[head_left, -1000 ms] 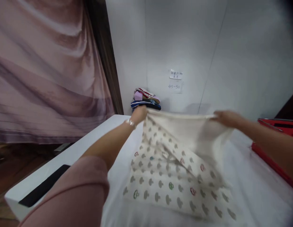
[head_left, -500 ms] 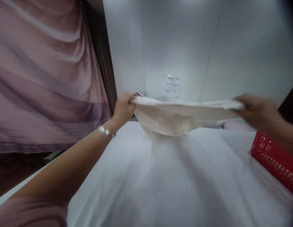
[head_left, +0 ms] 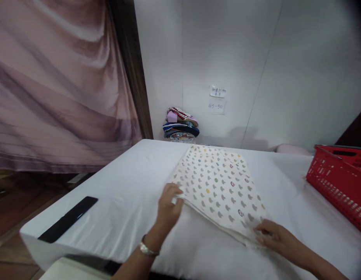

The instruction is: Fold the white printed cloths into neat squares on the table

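A white cloth (head_left: 212,182) printed with small grey shapes and a few coloured ones lies flat on the white-covered table, its near edge showing stacked layers. My left hand (head_left: 168,206), with a bracelet on the wrist, pinches the cloth's near left corner between thumb and fingers. At the near right corner my right hand (head_left: 273,235) has its fingers closed on the cloth's edge. The far end of the cloth reaches close to the table's back edge.
On the right of the table (head_left: 133,182) stands a red plastic basket (head_left: 337,182). A pile of folded fabrics (head_left: 182,126) sits by the wall. A black flat strip (head_left: 68,219) lies at the left edge. Pink drapery (head_left: 58,85) hangs at left.
The cloth was stretched in the air between both hands; now it lies on the table, printed side up. Both hands have come down and nearer, still at its corners.
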{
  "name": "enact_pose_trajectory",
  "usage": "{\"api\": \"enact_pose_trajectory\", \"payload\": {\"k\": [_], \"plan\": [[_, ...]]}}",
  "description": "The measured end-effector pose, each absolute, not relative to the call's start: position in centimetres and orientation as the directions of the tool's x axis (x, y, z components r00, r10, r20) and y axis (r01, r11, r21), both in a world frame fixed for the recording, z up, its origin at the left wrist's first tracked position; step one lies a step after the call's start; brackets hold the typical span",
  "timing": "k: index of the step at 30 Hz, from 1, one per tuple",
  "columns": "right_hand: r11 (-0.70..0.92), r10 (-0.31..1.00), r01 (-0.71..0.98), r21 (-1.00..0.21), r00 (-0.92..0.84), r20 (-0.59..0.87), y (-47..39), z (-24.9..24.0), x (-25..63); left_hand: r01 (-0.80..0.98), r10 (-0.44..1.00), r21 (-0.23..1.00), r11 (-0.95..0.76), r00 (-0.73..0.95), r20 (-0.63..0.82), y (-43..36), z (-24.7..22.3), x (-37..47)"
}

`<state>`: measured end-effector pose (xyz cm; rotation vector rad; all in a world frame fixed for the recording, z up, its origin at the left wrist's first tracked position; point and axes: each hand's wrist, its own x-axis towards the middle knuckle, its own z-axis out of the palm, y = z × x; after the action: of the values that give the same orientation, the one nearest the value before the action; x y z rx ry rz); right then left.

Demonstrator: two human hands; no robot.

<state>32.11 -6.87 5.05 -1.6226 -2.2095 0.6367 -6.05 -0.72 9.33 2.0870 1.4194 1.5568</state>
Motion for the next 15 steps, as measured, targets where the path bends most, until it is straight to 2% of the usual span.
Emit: {"api": "enact_pose_trajectory", "payload": {"k": [2,4,5,7,10,12,15], "plan": [[0.229,0.962,0.7,-0.677,-0.267,0.05,-7.3,6.8,30.1,0.504,0.748,0.584,-0.637,0.221,0.625,-2.9,10.0,-2.6],[0.238,0.946,0.496,-0.835,-0.314,0.083,-7.8,8.1,27.5,0.327,0.641,0.557,-0.763,0.496,0.586,-4.9,10.2,1.0],[0.214,0.938,0.36,-0.908,-0.335,0.088,-8.1,8.5,26.0,0.228,0.566,0.54,-0.81,0.544,0.619,-5.7,10.2,2.5],[0.093,0.959,0.104,-0.99,-0.277,0.061,-9.0,9.1,23.2,0.076,0.453,0.495,-0.865,0.539,0.71,-6.9,9.8,4.6],[-0.1,0.986,-0.131,-0.986,-0.148,-0.08,-10.3,9.6,20.1,-0.016,0.444,0.525,-0.851,0.512,0.735,-7.9,9.0,5.1],[-0.154,0.98,-0.189,-0.97,-0.154,-0.126,-10.9,9.9,19.0,-0.055,0.482,0.583,-0.81,0.504,0.717,-8.3,8.4,4.3],[-0.203,0.967,-0.175,-0.963,-0.191,-0.169,-11.0,10.4,19.3,-0.054,0.574,0.651,-0.757,0.42,0.703,-8.1,8.0,3.0]]}}
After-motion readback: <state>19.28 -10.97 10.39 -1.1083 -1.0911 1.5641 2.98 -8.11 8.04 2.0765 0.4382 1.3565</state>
